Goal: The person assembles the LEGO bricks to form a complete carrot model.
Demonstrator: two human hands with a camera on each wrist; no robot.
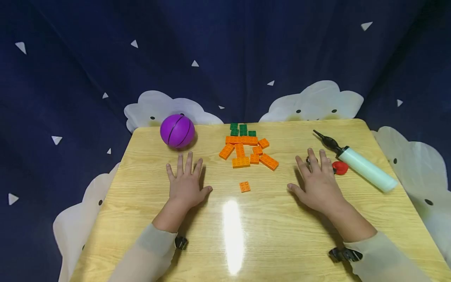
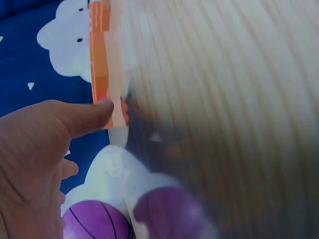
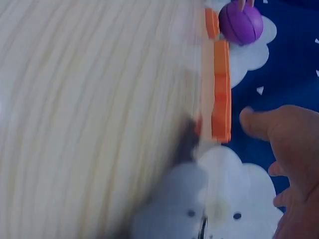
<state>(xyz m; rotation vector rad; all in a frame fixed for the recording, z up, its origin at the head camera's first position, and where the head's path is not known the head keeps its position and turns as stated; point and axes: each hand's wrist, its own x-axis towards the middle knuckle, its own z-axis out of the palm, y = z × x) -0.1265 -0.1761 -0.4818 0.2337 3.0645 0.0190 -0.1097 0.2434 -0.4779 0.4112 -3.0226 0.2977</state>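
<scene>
looks like nothing's started yet: left hand [image 1: 185,184] and right hand [image 1: 317,182] both lie flat and spread on the table [image 1: 275,235], holding nothing. one loose orange brick [image 1: 244,187] sits between them, and farther back the orange bricks [image 1: 248,150] and green bricks [image 1: 242,129] lie scattered, unjoined as far as i can tell.

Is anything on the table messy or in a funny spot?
One orange brick lies alone, apart from the loose pile of orange bricks and green bricks. Nothing looks spilled or broken. Both hands lie flat on the table.
</scene>
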